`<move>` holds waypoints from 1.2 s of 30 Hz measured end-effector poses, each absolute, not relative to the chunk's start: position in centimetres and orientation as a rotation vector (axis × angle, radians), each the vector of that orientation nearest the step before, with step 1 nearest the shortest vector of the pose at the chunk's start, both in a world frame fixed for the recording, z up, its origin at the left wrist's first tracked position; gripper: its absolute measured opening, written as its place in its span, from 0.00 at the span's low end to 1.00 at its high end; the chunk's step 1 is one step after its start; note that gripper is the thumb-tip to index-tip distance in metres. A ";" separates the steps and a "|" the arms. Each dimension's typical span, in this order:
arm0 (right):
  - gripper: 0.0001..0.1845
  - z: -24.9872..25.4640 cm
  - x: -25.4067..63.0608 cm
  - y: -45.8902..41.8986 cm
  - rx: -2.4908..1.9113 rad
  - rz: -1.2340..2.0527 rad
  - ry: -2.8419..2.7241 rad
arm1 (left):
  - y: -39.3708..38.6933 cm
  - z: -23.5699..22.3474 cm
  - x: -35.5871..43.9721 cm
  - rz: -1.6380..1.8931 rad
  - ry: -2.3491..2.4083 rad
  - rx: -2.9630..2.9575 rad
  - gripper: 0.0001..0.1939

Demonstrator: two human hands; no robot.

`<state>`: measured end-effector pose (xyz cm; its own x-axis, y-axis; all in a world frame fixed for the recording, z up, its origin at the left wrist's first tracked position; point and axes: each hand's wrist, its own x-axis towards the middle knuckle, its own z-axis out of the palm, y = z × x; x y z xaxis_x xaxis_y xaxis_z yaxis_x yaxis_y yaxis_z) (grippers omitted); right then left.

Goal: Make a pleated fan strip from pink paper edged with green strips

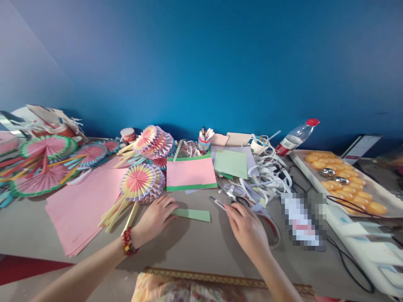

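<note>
My left hand (155,218), with a red bead bracelet at the wrist, has its fingers closed at the left end of a light green paper strip (195,215) lying on the grey table. My fingers cover that end. In my right hand (248,228) is a slim white craft knife (219,204), its tip pointing up and left, apart from the strip. Scissors (234,197) with dark handles lie just beyond my right hand. Behind the strip is a pink paper sheet (191,173) with green bands along two edges. A roll of tape (272,228) lies partly hidden beside my right hand.
Folded paper fans (141,182) and pink sheets (85,201) lie left. Pale green paper (231,163), white paper scraps (267,176) and a pen cup (204,144) stand or lie behind. Right are a bottle (297,136), a tray (302,161) of yellow items and a power strip (352,239).
</note>
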<state>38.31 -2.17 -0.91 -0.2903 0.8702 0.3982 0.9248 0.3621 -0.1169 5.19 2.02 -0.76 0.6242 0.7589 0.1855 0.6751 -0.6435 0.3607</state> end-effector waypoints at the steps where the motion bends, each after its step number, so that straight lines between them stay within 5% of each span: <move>1: 0.16 -0.9 38.2 -2.0 -1.584 -0.203 -2.247 | 2.0 -0.8 5.3 0.483 1.168 2.590 0.09; 26: 0.10 -1.6 33.8 -0.5 -1.277 0.353 -2.191 | 2.0 -1.1 6.5 0.622 1.130 2.339 0.03; 36: 0.08 -0.2 35.6 -0.3 -1.272 0.610 -2.064 | 2.7 0.9 7.2 0.704 1.129 2.128 0.14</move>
